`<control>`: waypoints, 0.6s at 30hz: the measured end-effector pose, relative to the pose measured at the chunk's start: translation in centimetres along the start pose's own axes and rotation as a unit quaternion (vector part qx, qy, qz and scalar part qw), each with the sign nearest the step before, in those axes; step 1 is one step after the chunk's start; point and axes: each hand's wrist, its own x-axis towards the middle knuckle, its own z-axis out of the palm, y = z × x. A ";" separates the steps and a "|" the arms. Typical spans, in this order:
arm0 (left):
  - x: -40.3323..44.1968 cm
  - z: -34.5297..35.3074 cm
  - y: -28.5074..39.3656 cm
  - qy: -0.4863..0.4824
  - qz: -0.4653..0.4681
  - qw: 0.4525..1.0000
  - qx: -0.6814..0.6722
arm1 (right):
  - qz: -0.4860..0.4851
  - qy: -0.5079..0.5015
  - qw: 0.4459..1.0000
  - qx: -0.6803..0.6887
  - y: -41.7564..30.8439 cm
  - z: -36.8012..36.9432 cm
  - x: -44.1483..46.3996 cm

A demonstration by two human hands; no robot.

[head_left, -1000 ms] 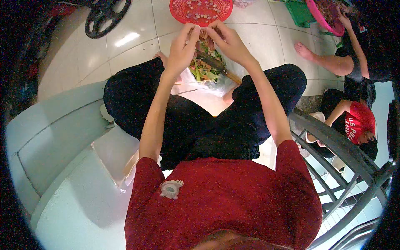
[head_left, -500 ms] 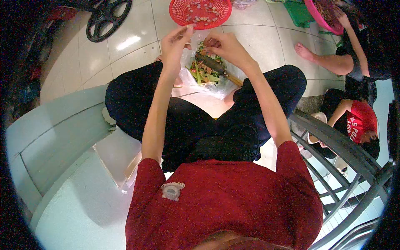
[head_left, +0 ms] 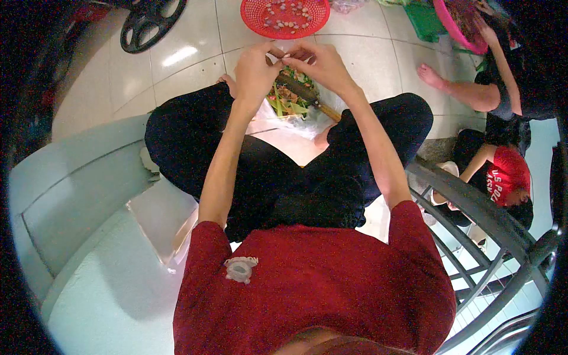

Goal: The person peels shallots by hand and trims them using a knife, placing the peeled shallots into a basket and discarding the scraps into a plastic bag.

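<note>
My left hand (head_left: 255, 70) and my right hand (head_left: 324, 66) meet in front of me, fingertips pinched together around a small pale piece (head_left: 286, 57). Its kind is too small to tell. Just beyond my hands sits a red perforated basket (head_left: 285, 32) with several small whitish and purplish bulbs in it. Below my fingers, between my crossed legs, a clear plastic bag (head_left: 315, 126) holds green and brownish vegetable scraps (head_left: 288, 106). Across the scraps lies a knife (head_left: 303, 90) with a dark blade and a wooden handle.
To the right, a person's hands reach into a pink basket (head_left: 458, 36) beside a green basket (head_left: 423, 22). Another person in red (head_left: 510, 171) sits behind a metal railing (head_left: 473, 198). A black wheel-like object (head_left: 148, 25) stands at upper left on the tiled floor (head_left: 195, 62).
My hands were apart over the bag; now they have come together, fingertips touching on the small pale piece. The view has shifted slightly. The person at the pink basket has moved their hands.
</note>
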 end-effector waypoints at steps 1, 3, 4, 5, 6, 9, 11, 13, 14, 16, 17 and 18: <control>0.0 -0.4 0.4 -0.010 0.002 1.000 0.014 | 0.001 0.000 1.000 -0.027 0.4 0.2 0.2; 0.3 -0.5 0.0 -0.014 0.003 1.000 0.023 | 0.019 -0.002 0.999 -0.042 1.7 1.0 0.2; 0.5 0.0 -1.0 -0.029 0.037 0.999 -0.024 | 0.040 0.002 0.998 -0.053 1.9 1.1 0.4; 0.8 0.5 -1.9 -0.044 0.074 0.994 -0.071 | 0.033 0.000 0.998 -0.059 2.0 0.9 0.6; 0.7 0.8 -2.4 -0.036 0.078 0.994 -0.072 | 0.059 0.004 0.998 -0.009 1.7 0.7 0.6; 1.5 0.2 -2.4 -0.025 0.071 0.975 -0.208 | 0.072 0.026 0.996 0.055 2.9 -0.6 3.6; 1.0 -0.6 -2.6 0.048 0.054 0.986 -0.148 | 0.077 0.029 0.994 0.068 4.0 -2.3 5.8; 1.1 -1.5 -1.9 0.052 0.033 0.989 -0.137 | 0.043 0.105 0.994 -0.006 3.8 -3.5 9.1; 1.2 -1.8 -1.7 0.083 0.046 0.981 -0.168 | 0.046 0.100 0.994 -0.007 4.1 -4.2 10.0; 1.4 -2.3 -1.7 0.155 0.065 0.961 -0.221 | 0.035 0.058 0.973 -0.222 4.8 -4.8 11.3; 1.3 -2.7 -1.8 0.174 0.053 0.949 -0.259 | 0.044 0.039 0.975 -0.216 5.4 -4.9 11.0; 1.2 -3.5 -1.4 0.192 0.037 0.936 -0.294 | 0.072 0.031 0.986 -0.149 6.4 -5.1 10.3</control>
